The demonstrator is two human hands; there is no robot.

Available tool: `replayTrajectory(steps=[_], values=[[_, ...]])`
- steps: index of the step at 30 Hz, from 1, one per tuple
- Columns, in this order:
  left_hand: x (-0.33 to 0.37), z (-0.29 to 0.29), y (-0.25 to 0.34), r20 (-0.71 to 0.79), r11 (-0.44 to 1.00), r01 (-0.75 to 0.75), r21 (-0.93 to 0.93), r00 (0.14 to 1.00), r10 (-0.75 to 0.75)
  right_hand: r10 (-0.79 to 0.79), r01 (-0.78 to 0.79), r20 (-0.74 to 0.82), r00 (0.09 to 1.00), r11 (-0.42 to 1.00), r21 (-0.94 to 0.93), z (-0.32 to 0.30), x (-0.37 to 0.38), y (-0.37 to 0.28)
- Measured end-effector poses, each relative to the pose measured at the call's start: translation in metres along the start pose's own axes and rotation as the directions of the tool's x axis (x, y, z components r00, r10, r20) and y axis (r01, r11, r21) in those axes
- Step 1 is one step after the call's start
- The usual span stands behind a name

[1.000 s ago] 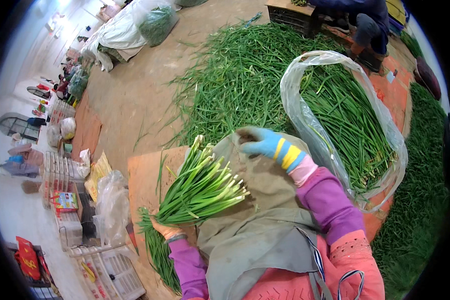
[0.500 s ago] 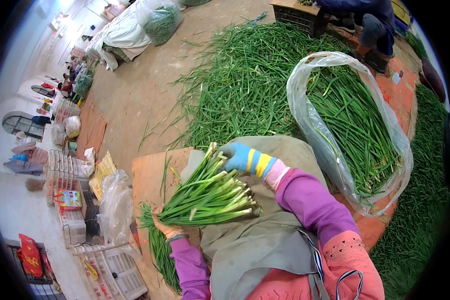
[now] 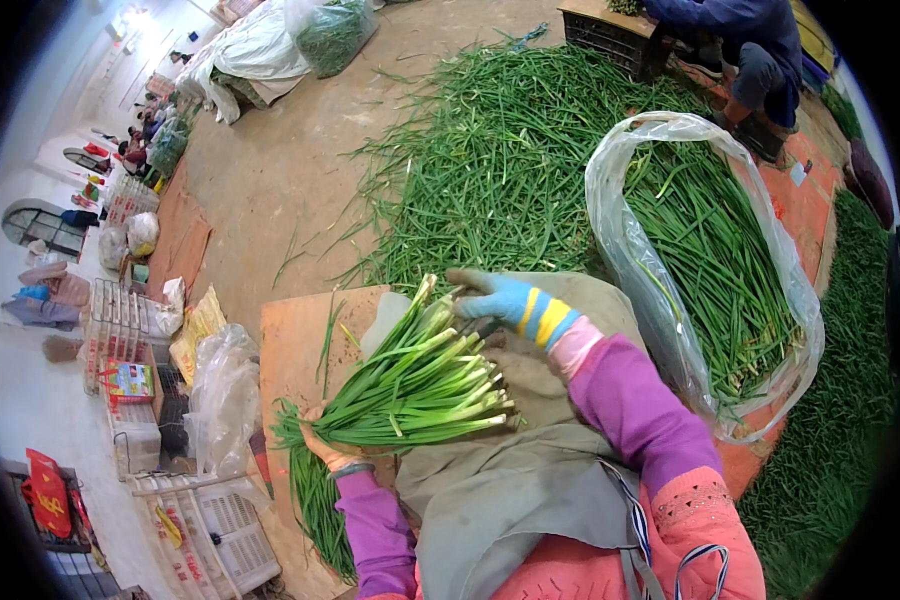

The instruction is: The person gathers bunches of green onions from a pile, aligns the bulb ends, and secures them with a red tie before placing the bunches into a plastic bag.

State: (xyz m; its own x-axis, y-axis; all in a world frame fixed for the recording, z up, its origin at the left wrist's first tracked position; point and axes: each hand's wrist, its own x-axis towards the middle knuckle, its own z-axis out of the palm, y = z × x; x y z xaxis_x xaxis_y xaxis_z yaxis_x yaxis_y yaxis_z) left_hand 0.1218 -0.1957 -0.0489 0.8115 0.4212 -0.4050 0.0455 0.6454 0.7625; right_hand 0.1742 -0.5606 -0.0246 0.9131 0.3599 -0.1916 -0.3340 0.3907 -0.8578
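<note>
Now, left fingers (image 3: 324,449) clasp slender green stalks (image 3: 395,390); right fingers (image 3: 473,284), fabric-gloved, parted beside blunt whitish ends (image 3: 492,404).

White-ended bunch of long green stalks (image 3: 410,385): the near left is blocked by its spread.
Clear plastic oval-mouthed bag (image 3: 606,200): the right is walled off by its raised rim; its wide mouth is left open from above.
Grey-green cloth apron (image 3: 542,392): between bunch and bag, room is left over it, partly taken by the blue-and-yellow gloved right hand (image 3: 515,303).
Flat brown board (image 3: 292,350): a strip is left uncovered left of the bunch.
</note>
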Motion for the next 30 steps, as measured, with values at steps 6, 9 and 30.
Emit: replayTrajectory(steps=[6,9,30], values=[[0.037,-0.046,0.003,0.054,0.992,-0.018,-0.127,0.998,0.025,0.024,-0.030,0.123,0.992,0.999,0.044,0.026,0.013,0.020],[0.024,-0.028,-0.004,-0.038,0.998,-0.041,-0.057,0.999,0.039,-0.055,0.055,-0.012,0.998,0.998,0.031,0.021,0.018,0.034],[0.006,-0.008,0.004,0.005,0.997,-0.048,-0.053,0.999,0.049,-0.009,0.089,0.227,0.974,0.934,-0.346,0.030,0.020,0.018]])
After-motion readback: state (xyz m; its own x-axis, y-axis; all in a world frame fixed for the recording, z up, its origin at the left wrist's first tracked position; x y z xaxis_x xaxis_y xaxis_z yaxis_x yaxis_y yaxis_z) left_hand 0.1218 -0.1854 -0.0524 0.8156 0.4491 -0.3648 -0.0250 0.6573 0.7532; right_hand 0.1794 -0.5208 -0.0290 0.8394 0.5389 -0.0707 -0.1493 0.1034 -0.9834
